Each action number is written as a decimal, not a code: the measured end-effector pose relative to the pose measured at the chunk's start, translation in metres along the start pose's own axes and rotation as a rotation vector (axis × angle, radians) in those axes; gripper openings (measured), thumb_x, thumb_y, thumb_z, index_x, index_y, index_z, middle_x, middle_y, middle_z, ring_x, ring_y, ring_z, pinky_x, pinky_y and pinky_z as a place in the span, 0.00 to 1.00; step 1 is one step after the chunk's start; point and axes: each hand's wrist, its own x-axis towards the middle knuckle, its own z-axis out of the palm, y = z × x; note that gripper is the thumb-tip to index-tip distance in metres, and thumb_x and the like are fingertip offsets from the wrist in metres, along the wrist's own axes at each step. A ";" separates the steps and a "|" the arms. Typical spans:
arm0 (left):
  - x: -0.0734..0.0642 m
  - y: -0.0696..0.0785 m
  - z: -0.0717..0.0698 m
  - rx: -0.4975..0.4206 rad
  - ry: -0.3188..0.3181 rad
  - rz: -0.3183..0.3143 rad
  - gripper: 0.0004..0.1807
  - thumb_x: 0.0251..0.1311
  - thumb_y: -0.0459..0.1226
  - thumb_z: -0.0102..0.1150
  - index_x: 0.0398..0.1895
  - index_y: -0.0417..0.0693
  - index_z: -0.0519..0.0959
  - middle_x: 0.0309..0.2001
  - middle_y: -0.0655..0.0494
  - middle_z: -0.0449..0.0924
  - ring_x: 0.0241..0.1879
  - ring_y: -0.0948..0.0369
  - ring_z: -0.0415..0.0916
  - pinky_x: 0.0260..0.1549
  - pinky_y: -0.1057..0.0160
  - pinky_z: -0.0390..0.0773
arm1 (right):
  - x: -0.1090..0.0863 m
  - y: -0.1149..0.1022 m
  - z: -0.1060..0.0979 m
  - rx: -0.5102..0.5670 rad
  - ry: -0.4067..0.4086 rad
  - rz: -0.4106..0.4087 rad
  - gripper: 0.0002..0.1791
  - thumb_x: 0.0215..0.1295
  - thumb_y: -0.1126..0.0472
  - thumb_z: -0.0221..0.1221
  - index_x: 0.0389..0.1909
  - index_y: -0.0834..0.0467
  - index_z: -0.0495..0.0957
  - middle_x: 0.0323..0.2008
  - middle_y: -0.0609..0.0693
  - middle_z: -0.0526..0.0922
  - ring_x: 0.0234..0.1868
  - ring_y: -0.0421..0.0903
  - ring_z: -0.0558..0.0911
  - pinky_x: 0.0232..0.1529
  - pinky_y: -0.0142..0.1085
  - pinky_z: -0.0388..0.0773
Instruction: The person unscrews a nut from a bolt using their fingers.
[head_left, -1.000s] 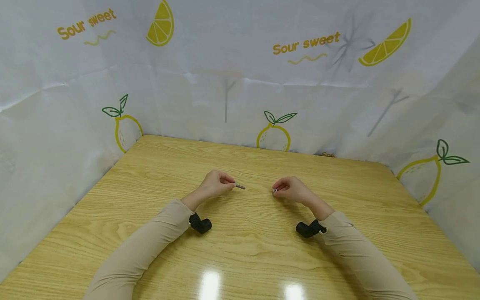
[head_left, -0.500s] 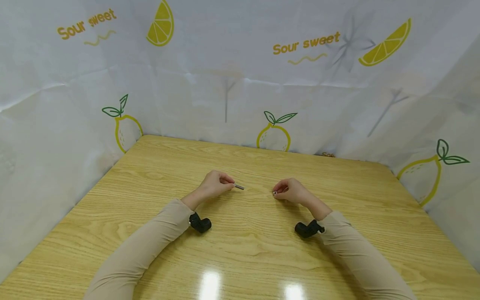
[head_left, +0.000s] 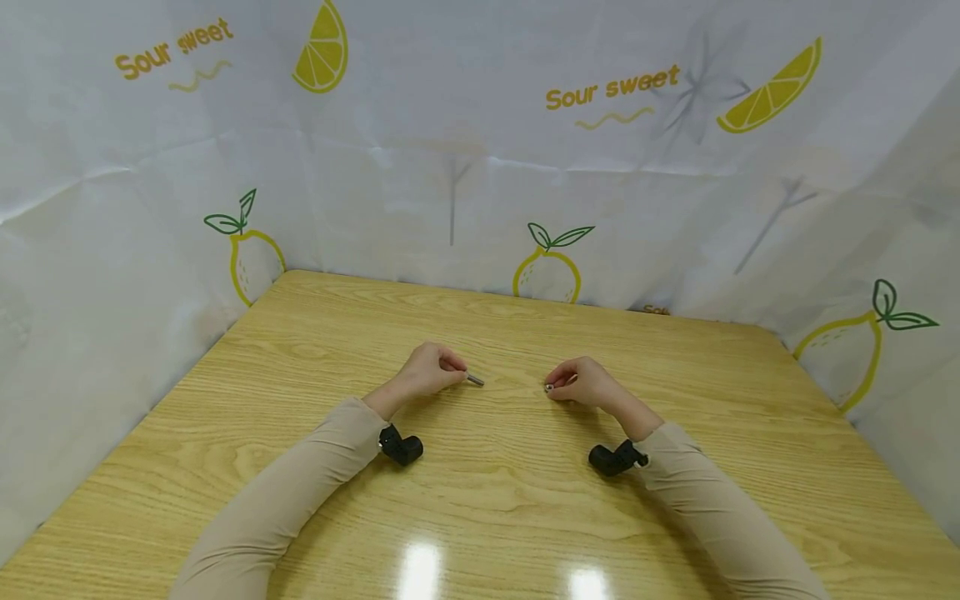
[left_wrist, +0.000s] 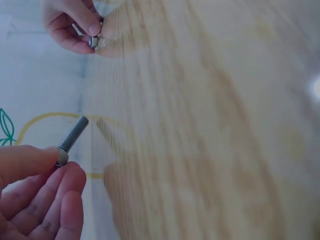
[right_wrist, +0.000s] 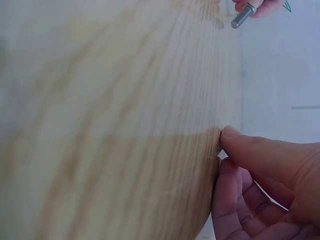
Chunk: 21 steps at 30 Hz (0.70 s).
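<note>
My left hand (head_left: 427,369) pinches a steel bolt (head_left: 476,380) by its head between thumb and fingertips. The threaded shank (left_wrist: 75,134) sticks out bare, angled toward the other hand. Across a gap, my right hand (head_left: 588,384) pinches a small shiny nut (head_left: 549,387) at its fingertips. In the left wrist view that nut (left_wrist: 93,42) shows its round opening. From the right wrist the thumb and fingers (right_wrist: 229,195) hide most of it, close to the tabletop, while the bolt (right_wrist: 241,18) shows at the top. Bolt and nut are apart.
A wood-grain table (head_left: 480,492) lies under both hands. Behind it and at the sides hangs a white curtain (head_left: 420,125) with lemon prints. A black wrist camera (head_left: 401,447) sits on the left wrist, another camera (head_left: 617,458) on the right.
The bolt's free end has tipped down and drawn slightly left, toward the left hand. My right hand has dropped a little with the nut still in its fingertips.
</note>
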 end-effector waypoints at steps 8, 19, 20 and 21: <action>-0.001 0.002 -0.001 0.038 0.003 -0.007 0.08 0.58 0.34 0.61 0.38 0.40 0.83 0.37 0.47 0.84 0.32 0.62 0.77 0.29 0.70 0.73 | 0.000 0.000 0.000 -0.001 0.001 -0.002 0.12 0.59 0.66 0.61 0.42 0.69 0.80 0.35 0.61 0.81 0.33 0.45 0.78 0.31 0.32 0.73; -0.005 0.004 -0.001 0.162 0.007 -0.010 0.05 0.56 0.35 0.63 0.33 0.43 0.84 0.39 0.49 0.83 0.35 0.61 0.75 0.34 0.67 0.75 | 0.001 0.000 -0.001 0.008 -0.008 0.002 0.12 0.59 0.66 0.61 0.42 0.68 0.80 0.35 0.61 0.81 0.32 0.44 0.78 0.31 0.32 0.73; -0.005 0.004 -0.001 0.173 0.003 -0.009 0.05 0.56 0.35 0.63 0.33 0.43 0.84 0.38 0.50 0.83 0.34 0.61 0.75 0.34 0.67 0.74 | 0.000 0.000 -0.001 0.005 -0.010 0.000 0.12 0.59 0.66 0.61 0.42 0.69 0.80 0.35 0.61 0.81 0.32 0.44 0.78 0.30 0.32 0.73; -0.005 0.004 -0.001 0.179 -0.003 -0.010 0.05 0.57 0.35 0.63 0.33 0.43 0.84 0.37 0.50 0.84 0.32 0.61 0.75 0.33 0.68 0.74 | 0.000 0.000 -0.001 0.005 -0.010 0.005 0.12 0.59 0.66 0.61 0.42 0.68 0.80 0.35 0.60 0.81 0.32 0.44 0.78 0.30 0.32 0.73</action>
